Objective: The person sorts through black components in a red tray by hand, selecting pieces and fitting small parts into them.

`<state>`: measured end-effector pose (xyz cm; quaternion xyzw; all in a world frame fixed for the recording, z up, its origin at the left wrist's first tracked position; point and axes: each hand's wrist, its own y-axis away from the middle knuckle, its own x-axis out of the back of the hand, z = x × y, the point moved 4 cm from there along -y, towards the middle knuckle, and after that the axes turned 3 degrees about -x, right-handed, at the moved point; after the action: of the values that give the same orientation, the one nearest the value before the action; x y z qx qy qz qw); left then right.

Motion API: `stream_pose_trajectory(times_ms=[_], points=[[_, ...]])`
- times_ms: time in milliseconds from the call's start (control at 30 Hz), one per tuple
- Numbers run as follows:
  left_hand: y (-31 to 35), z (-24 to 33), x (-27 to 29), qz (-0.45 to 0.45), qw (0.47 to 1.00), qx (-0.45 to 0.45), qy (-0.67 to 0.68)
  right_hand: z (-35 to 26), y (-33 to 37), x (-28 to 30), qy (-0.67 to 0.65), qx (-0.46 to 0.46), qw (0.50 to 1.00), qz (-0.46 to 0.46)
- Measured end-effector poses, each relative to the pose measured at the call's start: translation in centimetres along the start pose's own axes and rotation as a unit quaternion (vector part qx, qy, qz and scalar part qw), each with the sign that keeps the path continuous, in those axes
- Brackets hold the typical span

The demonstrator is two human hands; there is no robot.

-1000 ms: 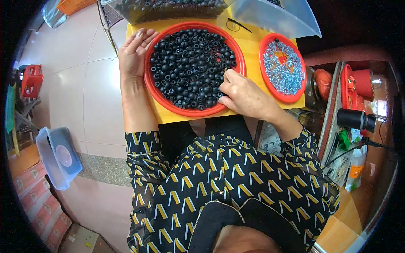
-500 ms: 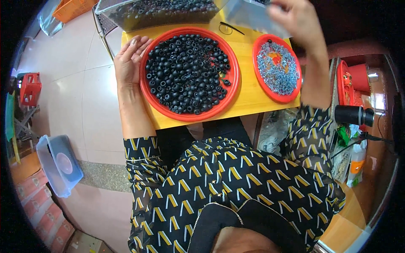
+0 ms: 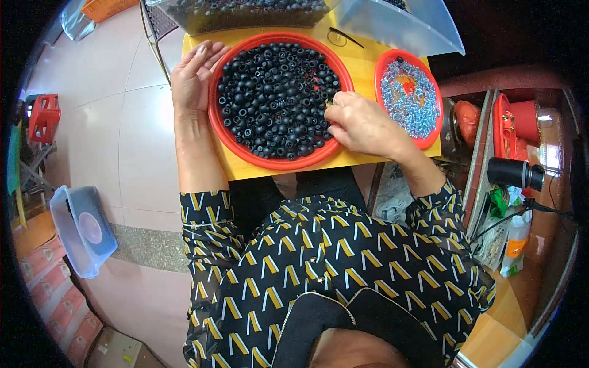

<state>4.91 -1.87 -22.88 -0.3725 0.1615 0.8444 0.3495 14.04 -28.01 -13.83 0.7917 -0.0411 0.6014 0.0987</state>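
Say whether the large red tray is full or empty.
Mostly full: black beads cover most of the large red tray, with red showing toward its right.

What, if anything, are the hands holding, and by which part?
Left hand: open at the left rim of the larger red tray, no clear grip. Right hand: curled; whether holding anything cannot be told.

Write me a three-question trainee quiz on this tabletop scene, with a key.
1. Multiple choice: Where is the small red plastic tray of translucent bluish beads relative to the large round red plastic tray of round black beads?
A) To its left
B) To its right
C) Underneath it

2. True or false: Both trays rest on a yellow tabletop.

3. Fill in: At the large tray's right rim is the person's ____ hand.

Key: 1. B. 2. True. 3. Right hand.
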Motion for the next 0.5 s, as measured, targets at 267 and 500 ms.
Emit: stream_pose_trajectory(times_ms=[267,500], points=[[0.2,-0.2,0.3,0.0,1.0,-0.003,-0.001,-0.3,-0.8,-2.3,0.07,-0.061,0.996,-0.007],[0.1,-0.1,0.0,0.007,1.0,0.001,0.006,1.3,-0.2,-0.3,-0.097,-0.075,0.989,0.086]])
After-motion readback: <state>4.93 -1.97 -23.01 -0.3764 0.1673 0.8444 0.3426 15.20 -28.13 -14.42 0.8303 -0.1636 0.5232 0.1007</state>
